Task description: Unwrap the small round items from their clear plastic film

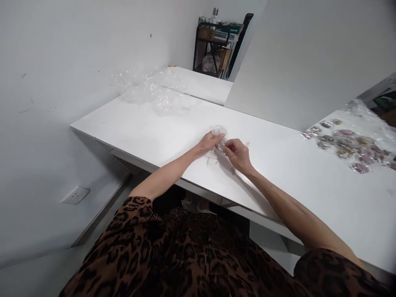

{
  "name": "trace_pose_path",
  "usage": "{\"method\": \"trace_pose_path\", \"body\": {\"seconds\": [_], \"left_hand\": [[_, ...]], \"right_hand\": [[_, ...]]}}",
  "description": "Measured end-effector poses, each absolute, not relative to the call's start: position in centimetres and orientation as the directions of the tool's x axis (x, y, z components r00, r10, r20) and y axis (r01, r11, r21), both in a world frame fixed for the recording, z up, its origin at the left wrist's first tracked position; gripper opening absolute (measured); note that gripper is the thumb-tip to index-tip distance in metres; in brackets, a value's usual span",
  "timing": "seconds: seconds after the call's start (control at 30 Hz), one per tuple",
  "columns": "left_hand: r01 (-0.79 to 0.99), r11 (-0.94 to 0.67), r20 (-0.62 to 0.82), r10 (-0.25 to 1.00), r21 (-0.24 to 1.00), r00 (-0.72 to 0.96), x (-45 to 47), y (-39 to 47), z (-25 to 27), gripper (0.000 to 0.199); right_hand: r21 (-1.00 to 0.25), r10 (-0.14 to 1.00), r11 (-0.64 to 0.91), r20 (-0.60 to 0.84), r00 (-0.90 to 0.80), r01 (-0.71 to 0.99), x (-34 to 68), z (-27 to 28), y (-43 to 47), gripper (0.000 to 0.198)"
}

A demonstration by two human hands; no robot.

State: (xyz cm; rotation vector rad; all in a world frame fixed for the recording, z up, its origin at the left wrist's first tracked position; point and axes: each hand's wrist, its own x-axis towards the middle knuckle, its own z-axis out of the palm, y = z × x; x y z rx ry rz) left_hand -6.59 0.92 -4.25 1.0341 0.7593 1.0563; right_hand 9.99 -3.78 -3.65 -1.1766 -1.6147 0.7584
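Note:
Near the front edge of the white table (pixel 173 140), my left hand (pixel 208 142) is closed on a crinkled bundle of clear plastic wrap (pixel 219 131). Whatever the wrap may contain is too blurred to make out. My right hand (pixel 238 154) is beside it, thumb and fingers pinched at the bundle's right side. Small scraps of clear film (pixel 212 156) lie on the tabletop just below the hands.
Loose clear plastic wrap (pixel 167 101) is heaped at the table's back left by the wall. Several small plastic-wrapped items (pixel 345 142), pink, brown and grey, lie at the right. A white partition (pixel 293 57) rises behind. A black shelf cart (pixel 212 41) stands farther back.

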Motion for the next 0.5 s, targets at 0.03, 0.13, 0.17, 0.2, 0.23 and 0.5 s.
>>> {"method": "trace_pose_path", "body": {"seconds": [0.03,0.13,0.17,0.2,0.23,0.5], "left_hand": [[-0.314,0.143,-0.02,0.931,0.939,0.363,-6.6,0.5,-4.3,0.048],[-0.294,0.181,-0.063,0.927,0.938,0.37,-6.9,-0.5,-3.9,0.05],[-0.297,0.186,-0.079,0.938,0.937,0.337,-6.9,-0.7,-3.7,0.047],[-0.298,0.182,-0.088,0.949,0.937,0.303,-7.0,-1.0,-3.4,0.042],[-0.296,0.171,-0.088,0.958,0.94,0.274,-7.0,-1.2,-3.1,0.037],[-0.239,0.088,-0.049,0.985,0.967,0.164,-5.7,-2.8,-1.0,0.033]], "right_hand": [[-0.917,0.954,0.297,0.293,-0.056,0.267,10.1,-3.5,-4.3,0.027],[-0.988,0.988,0.154,0.154,-0.005,-0.017,11.4,-2.8,-4.9,0.028],[-0.988,0.994,0.11,0.11,0.007,-0.11,12.0,-2.6,-4.9,0.027],[-0.979,0.998,0.062,0.059,0.019,-0.193,12.6,-2.3,-4.8,0.026],[-0.964,0.999,0.009,0.0,0.033,-0.264,13.2,-2.2,-4.7,0.026],[-0.825,0.934,-0.305,-0.357,0.019,-0.476,16.0,-2.4,-4.1,0.022]]}}
